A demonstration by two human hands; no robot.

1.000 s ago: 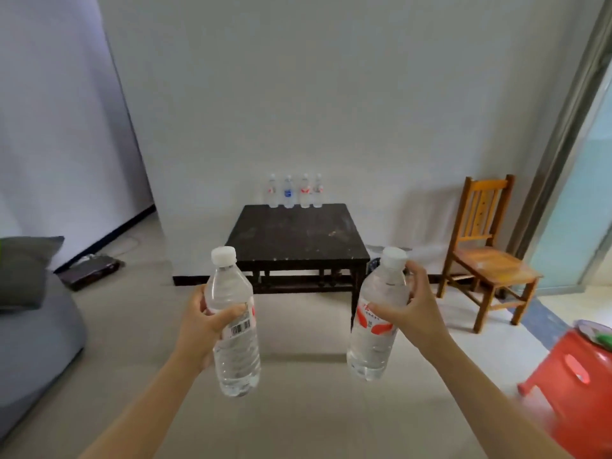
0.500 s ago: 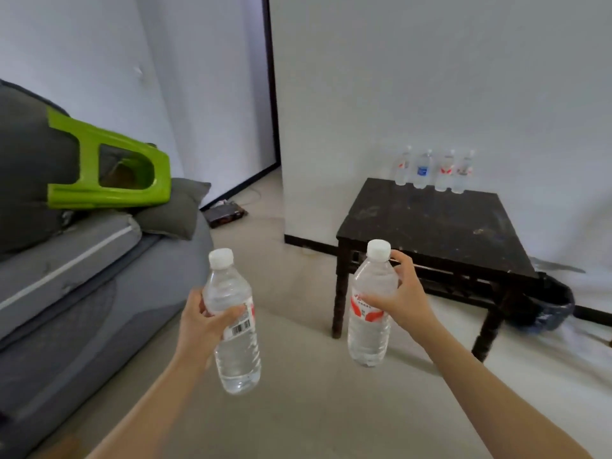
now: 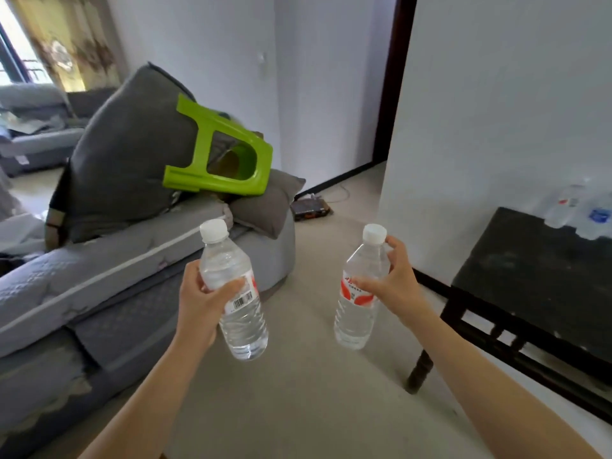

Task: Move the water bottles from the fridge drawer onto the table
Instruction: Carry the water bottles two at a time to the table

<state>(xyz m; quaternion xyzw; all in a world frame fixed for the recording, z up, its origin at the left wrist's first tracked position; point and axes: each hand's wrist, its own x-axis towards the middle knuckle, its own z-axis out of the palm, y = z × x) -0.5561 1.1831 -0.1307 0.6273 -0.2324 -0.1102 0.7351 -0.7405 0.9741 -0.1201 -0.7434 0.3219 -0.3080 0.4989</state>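
Observation:
My left hand (image 3: 202,303) grips a clear water bottle (image 3: 236,293) with a white cap and a barcode label, held upright above the floor. My right hand (image 3: 392,283) holds a second clear bottle (image 3: 359,293) with a red and white label, fingers round its shoulder. The dark wooden table (image 3: 536,283) stands at the right edge against the white wall. Blurred bottles (image 3: 579,210) stand at its back along the wall. The fridge drawer is out of view.
A grey sofa (image 3: 99,286) fills the left, with cushions and a green plastic stool (image 3: 218,154) lying on it. A dark device with cables (image 3: 311,208) sits on the floor by the wall. Beige floor runs between sofa and table.
My view has swung further left: the table slid to the right edge and the sofa now fills the left. Both hands keep their bottles in the same hold.

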